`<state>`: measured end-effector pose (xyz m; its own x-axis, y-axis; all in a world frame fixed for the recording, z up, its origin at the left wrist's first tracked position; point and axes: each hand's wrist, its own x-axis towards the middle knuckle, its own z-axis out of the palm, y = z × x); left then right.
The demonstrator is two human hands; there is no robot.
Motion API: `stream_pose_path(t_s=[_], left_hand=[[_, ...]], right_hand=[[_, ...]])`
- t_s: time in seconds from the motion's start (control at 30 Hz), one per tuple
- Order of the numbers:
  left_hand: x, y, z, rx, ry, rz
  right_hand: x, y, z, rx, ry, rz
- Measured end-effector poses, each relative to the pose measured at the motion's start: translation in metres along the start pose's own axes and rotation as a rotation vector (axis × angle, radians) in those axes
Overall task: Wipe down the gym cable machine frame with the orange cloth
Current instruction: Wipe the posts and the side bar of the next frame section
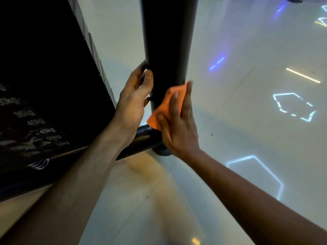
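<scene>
My right hand (177,121) presses the orange cloth (166,105) flat, fingers straight, against the upright post (168,41) low down, just above its foot. My left hand (134,96) curls round the post's other side. The cloth seems soft and light; a flat palm suits it. The post's back is hidden.

head view looks steeply down, close to the post (166,41)
</scene>
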<state>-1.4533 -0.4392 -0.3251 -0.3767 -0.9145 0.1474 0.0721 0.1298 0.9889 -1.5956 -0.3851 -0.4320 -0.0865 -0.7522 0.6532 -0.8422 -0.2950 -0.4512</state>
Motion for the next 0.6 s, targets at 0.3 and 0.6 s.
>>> stream_pose_path(t_s=[0.3, 0.6], left_hand=[[-0.009, -0.029, 0.001, 0.029, 0.016, -0.081], [-0.011, -0.050, 0.004, 0.087, 0.073, -0.091]], right_hand=[[0.006, -0.006, 0.006, 0.125, 0.113, 0.102], [-0.072, 0.039, 0.030, 0.048, -0.206, 0.154]])
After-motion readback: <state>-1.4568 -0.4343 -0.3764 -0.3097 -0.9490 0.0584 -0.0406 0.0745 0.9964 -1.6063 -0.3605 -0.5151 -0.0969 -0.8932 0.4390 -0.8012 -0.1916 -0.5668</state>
